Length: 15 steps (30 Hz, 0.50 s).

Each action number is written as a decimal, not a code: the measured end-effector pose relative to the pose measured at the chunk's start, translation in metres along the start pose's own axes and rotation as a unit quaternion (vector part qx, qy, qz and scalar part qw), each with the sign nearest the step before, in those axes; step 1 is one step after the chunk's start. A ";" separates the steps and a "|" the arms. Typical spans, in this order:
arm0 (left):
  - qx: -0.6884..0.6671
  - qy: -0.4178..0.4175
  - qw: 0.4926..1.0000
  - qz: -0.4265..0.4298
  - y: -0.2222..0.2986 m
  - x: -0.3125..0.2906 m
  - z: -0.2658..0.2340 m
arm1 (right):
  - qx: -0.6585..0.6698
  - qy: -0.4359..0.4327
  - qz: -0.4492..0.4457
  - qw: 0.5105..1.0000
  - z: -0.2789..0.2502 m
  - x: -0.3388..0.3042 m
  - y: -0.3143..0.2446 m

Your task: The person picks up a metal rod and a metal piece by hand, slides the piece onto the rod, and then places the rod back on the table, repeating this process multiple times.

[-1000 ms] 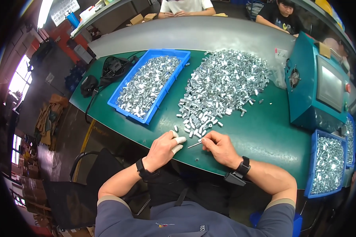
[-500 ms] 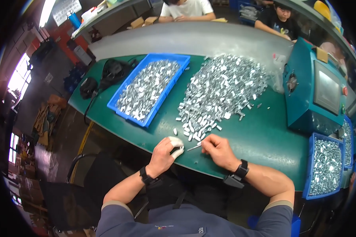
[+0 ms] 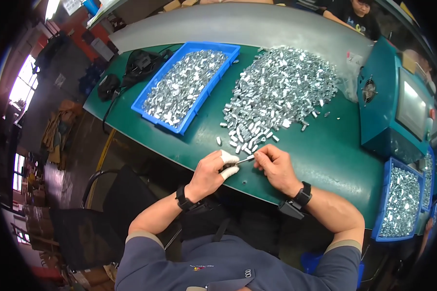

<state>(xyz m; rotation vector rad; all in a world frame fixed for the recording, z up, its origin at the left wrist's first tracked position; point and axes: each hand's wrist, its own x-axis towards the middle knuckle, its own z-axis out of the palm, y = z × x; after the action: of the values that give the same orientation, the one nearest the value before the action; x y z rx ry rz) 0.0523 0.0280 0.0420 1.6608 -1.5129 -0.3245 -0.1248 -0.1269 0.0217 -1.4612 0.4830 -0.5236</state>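
Observation:
My left hand [image 3: 210,173], white covers on its thumb and forefinger, is pinched at the table's near edge. A small metal piece sits between those fingertips, mostly hidden. My right hand [image 3: 277,169] grips a thin metal rod [image 3: 246,159] between thumb and fingers. The rod points left, its far end at the left fingertips; whether it enters the small piece I cannot tell. Just beyond both hands spreads a heap of small silvery metal sleeves [image 3: 281,92]. One loose sleeve [image 3: 219,140] lies apart at the heap's near left.
A blue tray [image 3: 188,125] of similar pieces stands left on the green table [image 3: 320,155]. Black cables and a dark pouch [image 3: 143,62] lie behind it. At right are a teal machine with a screen [image 3: 381,114] and another filled blue tray [image 3: 384,203]. A person [image 3: 357,19] sits opposite.
My hands have come closer together, and the rod's end now meets the left fingertips. Before, a gap separated them. The whole view has also shifted.

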 end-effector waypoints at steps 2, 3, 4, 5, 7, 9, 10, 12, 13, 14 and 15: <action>0.000 -0.008 1.000 0.003 0.002 -0.001 -0.001 | 0.000 -0.006 0.006 1.000 0.001 -0.001 0.001; -0.008 -0.008 1.000 -0.003 0.002 -0.001 0.000 | -0.002 -0.006 0.004 1.000 0.000 -0.001 0.002; -0.008 -0.007 1.000 0.001 0.003 -0.001 0.000 | -0.002 -0.008 0.003 1.000 0.001 -0.002 0.002; -0.001 -0.003 1.000 -0.001 0.004 -0.001 -0.001 | -0.004 -0.007 -0.001 1.000 0.001 -0.002 0.002; 0.019 0.000 1.000 -0.002 0.006 0.002 -0.005 | -0.034 -0.012 -0.003 0.999 0.001 -0.002 0.000; 0.038 0.003 0.999 0.027 0.005 0.005 -0.007 | -0.047 -0.007 -0.017 0.999 0.002 -0.002 0.001; 0.059 0.005 0.997 0.052 0.005 0.006 -0.007 | -0.057 -0.004 -0.027 0.998 0.003 -0.001 0.002; 0.061 -0.001 0.997 0.047 0.008 0.007 -0.005 | -0.063 -0.008 -0.041 0.997 0.002 -0.001 0.003; 0.065 -0.006 0.996 0.054 0.008 0.008 -0.004 | -0.075 -0.020 -0.027 0.997 0.001 -0.001 0.001; 0.069 -0.010 0.996 0.061 0.008 0.009 -0.003 | -0.087 -0.032 -0.013 0.996 0.000 -0.001 0.000; 0.073 -0.017 0.996 0.052 0.007 0.009 -0.003 | -0.083 -0.020 -0.009 0.996 0.002 -0.002 -0.002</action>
<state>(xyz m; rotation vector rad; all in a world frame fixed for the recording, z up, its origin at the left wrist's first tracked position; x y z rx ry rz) 0.0516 0.0216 0.0522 1.6890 -1.6750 -0.1903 -0.1247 -0.1242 0.0234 -1.6325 0.4908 -0.4754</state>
